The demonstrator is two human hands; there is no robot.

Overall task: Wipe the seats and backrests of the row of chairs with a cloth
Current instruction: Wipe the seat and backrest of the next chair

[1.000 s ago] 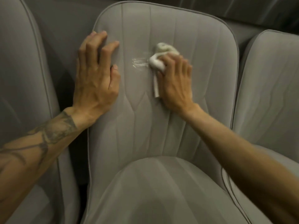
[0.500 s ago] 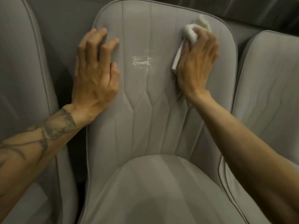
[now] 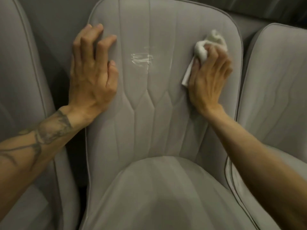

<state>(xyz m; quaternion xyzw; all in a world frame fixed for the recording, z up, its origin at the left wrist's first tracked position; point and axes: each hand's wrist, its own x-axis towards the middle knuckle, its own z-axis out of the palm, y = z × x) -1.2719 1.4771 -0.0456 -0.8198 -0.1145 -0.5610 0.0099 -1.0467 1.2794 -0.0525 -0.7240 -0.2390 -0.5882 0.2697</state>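
A crumpled white cloth (image 3: 205, 47) was pressed against the grey backrest (image 3: 162, 117) of the middle chair (image 3: 106, 163), at about two o'clock on the padded panel and close to its piped right edge. The cloth was gripped by the right hand (image 3: 209, 80), whose fingers were curled over the bunched wad while the thumb was laid over a flat tail of fabric that hung toward seven o'clock. The heel of that hand was laid on the upholstery.

At ten o'clock on the same backrest the left hand (image 3: 93, 77) was braced — nothing was held in it. Its fingers were arched and spread, the fingertips (image 3: 113, 37) set on the padding just inside the left edge, and the palm was rested against the panel. A tattooed forearm (image 3: 43, 138) was seen reaching in from eight o'clock of the frame; the bare right forearm (image 3: 265, 163) was extended from four o'clock.

Between the two hands, slightly toward twelve o'clock from the panel's centre, a whitish streaked smear (image 3: 141, 58) was visible across a vertical seam. The seat cushion (image 3: 166, 196) of the same chair was shown at six o'clock, below the backrest. A second grey chair (image 3: 20, 80) was partly framed at nine o'clock and a third chair (image 3: 274, 83) at three o'clock, each just beside the middle one.
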